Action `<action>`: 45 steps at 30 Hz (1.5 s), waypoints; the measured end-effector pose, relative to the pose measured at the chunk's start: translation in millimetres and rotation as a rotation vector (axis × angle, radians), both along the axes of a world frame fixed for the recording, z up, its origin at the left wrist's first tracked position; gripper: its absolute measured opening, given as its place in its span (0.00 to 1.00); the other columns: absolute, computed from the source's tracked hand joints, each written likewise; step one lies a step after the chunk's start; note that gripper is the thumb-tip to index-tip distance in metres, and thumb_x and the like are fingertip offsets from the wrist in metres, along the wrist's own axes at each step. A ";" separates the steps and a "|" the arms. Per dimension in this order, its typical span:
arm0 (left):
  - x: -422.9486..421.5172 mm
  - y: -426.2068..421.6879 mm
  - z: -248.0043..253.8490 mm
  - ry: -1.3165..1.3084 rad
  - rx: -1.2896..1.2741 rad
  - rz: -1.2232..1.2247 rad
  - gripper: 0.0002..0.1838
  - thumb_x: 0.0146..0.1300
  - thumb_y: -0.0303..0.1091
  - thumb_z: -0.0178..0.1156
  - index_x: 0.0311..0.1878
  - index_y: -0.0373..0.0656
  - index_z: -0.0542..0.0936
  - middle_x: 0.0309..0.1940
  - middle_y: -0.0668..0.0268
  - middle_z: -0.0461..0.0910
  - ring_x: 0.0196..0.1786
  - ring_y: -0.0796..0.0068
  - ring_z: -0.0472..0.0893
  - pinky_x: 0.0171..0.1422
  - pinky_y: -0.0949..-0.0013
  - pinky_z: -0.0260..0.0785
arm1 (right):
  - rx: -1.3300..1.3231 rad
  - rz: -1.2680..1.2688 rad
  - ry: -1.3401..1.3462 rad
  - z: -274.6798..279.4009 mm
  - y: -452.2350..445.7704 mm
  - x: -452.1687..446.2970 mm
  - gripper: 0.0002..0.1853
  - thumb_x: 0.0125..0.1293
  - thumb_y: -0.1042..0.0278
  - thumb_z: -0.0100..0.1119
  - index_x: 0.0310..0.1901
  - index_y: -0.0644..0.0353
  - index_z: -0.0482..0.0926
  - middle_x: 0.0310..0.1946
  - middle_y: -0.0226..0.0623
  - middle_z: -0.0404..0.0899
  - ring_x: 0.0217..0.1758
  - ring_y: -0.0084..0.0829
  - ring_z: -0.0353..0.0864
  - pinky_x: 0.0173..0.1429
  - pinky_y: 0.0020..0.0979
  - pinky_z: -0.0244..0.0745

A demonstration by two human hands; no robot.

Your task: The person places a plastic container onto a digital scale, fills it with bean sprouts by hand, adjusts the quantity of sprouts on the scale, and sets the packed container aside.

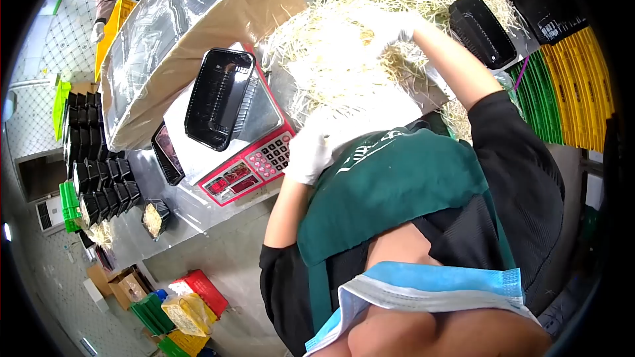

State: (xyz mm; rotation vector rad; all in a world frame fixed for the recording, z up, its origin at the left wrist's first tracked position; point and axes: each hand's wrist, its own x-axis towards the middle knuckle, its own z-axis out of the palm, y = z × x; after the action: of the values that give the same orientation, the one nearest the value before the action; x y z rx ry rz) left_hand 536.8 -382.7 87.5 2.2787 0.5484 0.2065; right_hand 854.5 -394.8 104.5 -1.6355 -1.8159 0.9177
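Observation:
A big heap of pale bean sprouts lies on the work surface in front of me. My right hand, in a white glove, reaches into the far side of the sprouts; its fingers are lost among them and in glare. At the near edge of the heap is my left hand, also gloved in white, beside the scale. Bright light washes out its fingers, so I cannot tell their grip. An unfilled black plastic tray rests on the plate of the red and white weighing scale, left of the sprouts.
Another black tray is at the right. Stacked black trays and a small sprout-filled tray stand at the left. Clear plastic sheeting covers the far left. Yellow crates are at the right. Another person's gloved hand shows upper left.

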 end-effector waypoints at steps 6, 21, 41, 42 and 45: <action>59.6 -17.8 -82.7 -0.182 -0.417 -0.266 0.21 0.62 0.45 0.56 0.50 0.37 0.79 0.47 0.51 0.79 0.54 0.57 0.76 0.60 0.64 0.65 | 0.010 0.020 -0.197 -15.0 27.2 -69.0 0.46 0.43 0.56 0.73 0.65 0.61 0.65 0.57 0.46 0.75 0.57 0.36 0.76 0.62 0.36 0.70; -18.8 24.3 28.4 -0.522 0.368 0.198 0.14 0.59 0.34 0.56 0.46 0.39 0.77 0.42 0.53 0.79 0.44 0.59 0.80 0.49 0.64 0.73 | -0.231 -0.292 -0.842 -41.7 37.9 -87.4 0.70 0.28 0.52 0.79 0.70 0.71 0.44 0.58 0.59 0.69 0.61 0.51 0.69 0.69 0.38 0.61; -55.7 131.9 -41.8 -1.042 -0.818 1.227 0.22 0.47 0.22 0.54 0.49 0.28 0.74 0.45 0.59 0.78 0.45 0.66 0.78 0.56 0.71 0.72 | -0.416 -0.122 -0.705 -41.4 37.2 -80.0 0.63 0.29 0.49 0.80 0.65 0.72 0.53 0.54 0.59 0.72 0.49 0.45 0.79 0.51 0.36 0.76; -50.0 132.1 -40.4 -1.037 -0.818 1.224 0.22 0.47 0.22 0.54 0.49 0.28 0.74 0.45 0.59 0.78 0.45 0.66 0.78 0.56 0.71 0.72 | -0.428 -0.143 -0.787 -42.6 38.6 -84.5 0.64 0.31 0.48 0.79 0.66 0.73 0.51 0.56 0.61 0.70 0.50 0.45 0.78 0.51 0.36 0.75; -16.9 101.3 18.4 -1.216 -0.866 1.203 0.22 0.52 0.22 0.53 0.53 0.30 0.73 0.46 0.56 0.77 0.46 0.61 0.80 0.52 0.63 0.77 | -0.494 -0.170 -0.803 -50.8 37.7 -93.1 0.58 0.34 0.49 0.77 0.64 0.71 0.57 0.50 0.56 0.75 0.49 0.45 0.79 0.51 0.35 0.75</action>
State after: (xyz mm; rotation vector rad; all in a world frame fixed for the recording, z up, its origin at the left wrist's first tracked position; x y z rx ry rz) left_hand 519.9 -281.4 105.9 0.5038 0.9500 1.4445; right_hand 761.4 -357.2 53.7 -2.7177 -1.9629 0.7117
